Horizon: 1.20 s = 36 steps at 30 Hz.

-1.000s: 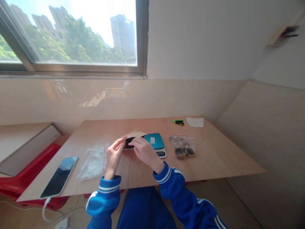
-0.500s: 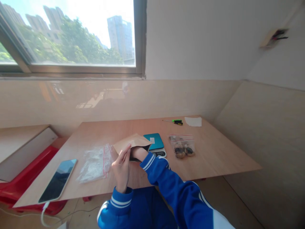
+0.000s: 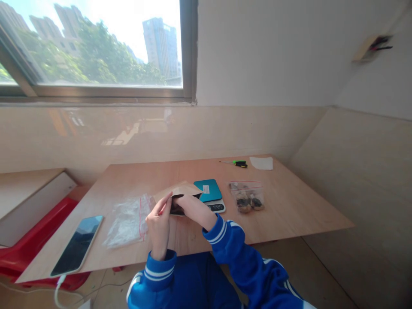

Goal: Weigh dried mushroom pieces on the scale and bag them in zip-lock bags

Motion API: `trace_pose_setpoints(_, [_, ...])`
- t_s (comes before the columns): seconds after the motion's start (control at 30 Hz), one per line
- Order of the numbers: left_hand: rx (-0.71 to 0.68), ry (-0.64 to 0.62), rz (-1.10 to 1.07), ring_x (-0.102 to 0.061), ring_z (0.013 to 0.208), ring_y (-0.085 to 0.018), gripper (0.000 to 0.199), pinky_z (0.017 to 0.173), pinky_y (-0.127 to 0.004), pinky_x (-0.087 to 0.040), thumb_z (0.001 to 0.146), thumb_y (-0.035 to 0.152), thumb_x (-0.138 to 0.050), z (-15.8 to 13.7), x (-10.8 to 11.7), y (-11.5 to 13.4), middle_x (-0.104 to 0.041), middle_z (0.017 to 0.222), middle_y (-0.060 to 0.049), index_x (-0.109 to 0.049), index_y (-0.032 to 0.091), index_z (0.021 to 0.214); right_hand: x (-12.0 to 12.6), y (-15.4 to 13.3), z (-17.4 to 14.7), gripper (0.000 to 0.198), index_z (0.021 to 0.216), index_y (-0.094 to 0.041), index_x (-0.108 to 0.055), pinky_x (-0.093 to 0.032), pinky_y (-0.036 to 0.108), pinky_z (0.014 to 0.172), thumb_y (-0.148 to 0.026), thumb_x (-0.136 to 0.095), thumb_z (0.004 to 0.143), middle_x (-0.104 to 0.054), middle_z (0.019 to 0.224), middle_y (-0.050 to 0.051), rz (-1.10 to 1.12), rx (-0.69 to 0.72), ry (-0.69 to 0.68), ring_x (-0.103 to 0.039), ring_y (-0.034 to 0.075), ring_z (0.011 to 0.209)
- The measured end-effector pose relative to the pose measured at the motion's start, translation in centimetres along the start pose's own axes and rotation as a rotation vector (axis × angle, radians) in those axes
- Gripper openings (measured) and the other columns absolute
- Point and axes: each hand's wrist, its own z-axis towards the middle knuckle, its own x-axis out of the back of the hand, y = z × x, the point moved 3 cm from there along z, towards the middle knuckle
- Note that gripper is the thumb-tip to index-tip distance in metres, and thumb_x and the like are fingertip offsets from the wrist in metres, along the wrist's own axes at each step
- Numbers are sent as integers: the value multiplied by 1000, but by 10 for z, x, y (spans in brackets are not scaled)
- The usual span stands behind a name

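Paper bag [image 3: 180, 189]: left of the scale [image 3: 207, 189] | left hand [image 3: 160, 221]: pinches bag's rim, apparently to hold it open | right hand [image 3: 187, 205]: inside bag, fingers hidden, grip cannot be told

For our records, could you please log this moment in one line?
left hand: holds paper bag | right hand: partly inside | scale: alongside

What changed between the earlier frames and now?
The right hand reached from the mouth of the brown paper bag deeper inside, then drew partly back; its fingertips are now hidden within. The left hand still holds the bag's edge; the digital scale and smartphone stayed put.
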Motion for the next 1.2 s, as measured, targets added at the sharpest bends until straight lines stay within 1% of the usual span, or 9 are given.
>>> trace_pose_setpoints(0.23, [22, -40, -98, -70, 95, -26, 41, 83, -36, -57, 77, 47, -67, 19, 9, 6, -76, 103, -8, -74, 19, 106, 47, -20, -22, 14, 91, -20, -66, -54, 28, 75, -11, -56, 88, -72, 89, 2, 146, 28, 73, -68, 17, 82])
trace_pose_setpoints(0.3, [19, -41, -107, -70, 96, -26, 40, 84, -36, -57, 77, 46, -67, 21, 10, 6, -76, 103, -8, -74, 18, 105, 59, -12, -29, 4, 89, -21, -65, -55, 27, 75, -20, -64, 85, -71, 88, 1, 341, -13, 262, -68, 16, 81])
trace_pose_setpoints(0.4, [19, -39, -62, -70, 97, -27, 40, 87, -38, -56, 78, 46, -66, 22, 9, 5, -76, 104, -8, -74, 19, 106, 71, 24, -42, 21, 99, -22, -60, -56, 29, 76, -30, -68, 81, -71, 93, 3, 599, -142, 673, -69, 17, 82])
trace_pose_setpoints(0.5, [21, -32, -31, -70, 96, -27, 40, 86, -40, -55, 79, 47, -65, 20, 9, 3, -76, 103, -7, -74, 20, 107, 66, 74, -52, 42, 122, -21, -47, -56, 32, 78, -31, -63, 85, -70, 98, 6, 556, -315, 903, -69, 18, 86])
trace_pose_setpoints(0.63, [26, -19, -39, -70, 93, -26, 39, 83, -38, -56, 79, 45, -65, 19, 8, 1, -76, 103, -7, -73, 21, 108, 39, 127, -51, 30, 116, -15, -55, -53, 36, 81, -20, -52, 87, -69, 98, 10, 97, -520, 654, -65, 20, 88])
trace_pose_setpoints(0.83, [30, -15, -70, -69, 99, -27, 39, 87, -38, -53, 78, 46, -66, 18, 6, 0, -75, 104, -7, -73, 21, 107, 9, 141, -49, 41, 105, -16, -68, -41, 44, 99, 1, -46, 75, -68, 107, 11, -21, -482, 450, -57, 24, 107])
trace_pose_setpoints(0.97, [42, -10, -76, -69, 99, -27, 40, 88, -38, -53, 78, 48, -66, 16, 5, 2, -75, 105, -8, -74, 20, 106, 27, 104, -58, 47, 106, -18, -69, -41, 43, 101, 1, -41, 74, -63, 117, 11, 24, -419, 545, -54, 23, 114])
trace_pose_setpoints(1.07, [54, -15, -66, -69, 101, -27, 39, 89, -39, -53, 79, 47, -65, 13, 0, 3, -76, 104, -7, -74, 20, 106, 55, 52, -65, 40, 91, -19, -70, -50, 33, 87, -2, -37, 77, -67, 94, 7, 305, -232, 723, -62, 19, 95])
trace_pose_setpoints(1.2, [34, -41, -51, -69, 102, -27, 32, 90, -39, -54, 80, 43, -64, 4, -11, 5, -76, 103, -6, -75, 22, 102, 55, -8, -50, 43, 85, -20, -73, -51, 32, 90, 1, -36, 77, -71, 89, 4, 396, -3, 196, -65, 17, 93])
